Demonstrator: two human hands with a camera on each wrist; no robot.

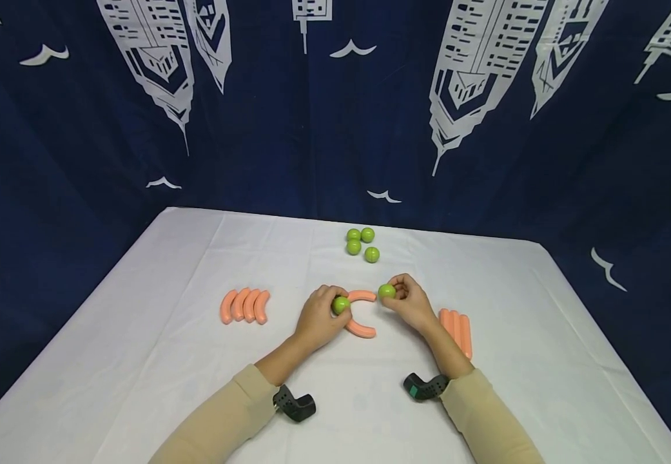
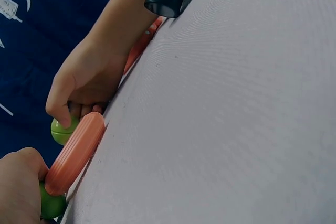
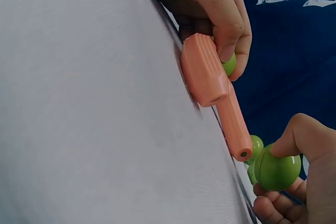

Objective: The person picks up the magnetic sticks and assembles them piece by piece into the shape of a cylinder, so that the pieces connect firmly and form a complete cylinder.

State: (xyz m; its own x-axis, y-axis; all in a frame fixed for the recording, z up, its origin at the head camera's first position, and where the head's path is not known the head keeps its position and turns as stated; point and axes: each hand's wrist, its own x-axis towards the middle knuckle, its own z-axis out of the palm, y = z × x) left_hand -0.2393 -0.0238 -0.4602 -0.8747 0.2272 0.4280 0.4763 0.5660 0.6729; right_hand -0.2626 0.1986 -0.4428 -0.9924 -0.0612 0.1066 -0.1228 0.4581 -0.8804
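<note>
In the head view, two curved orange sausages lie mid-table, an upper one (image 1: 361,296) and a lower one (image 1: 361,330). At their left ends the left hand (image 1: 319,317) grips a green ball (image 1: 341,305) between thumb and fingers. Just right of the upper sausage the right hand (image 1: 410,303) pinches another green ball (image 1: 387,291). The left wrist view has a sausage (image 2: 76,153) between the two hands. From the right wrist view, the right hand's ball (image 3: 277,167) is close to a sausage's end (image 3: 234,124); whether they touch, I cannot tell.
Several green balls (image 1: 354,247) sit at the back of the white table (image 1: 138,386). Several curved sausages (image 1: 244,305) stand in a row on the left. Straighter sausages (image 1: 456,332) lie side by side on the right, partly behind the right forearm. A dark blue cloth (image 1: 312,129) hangs behind.
</note>
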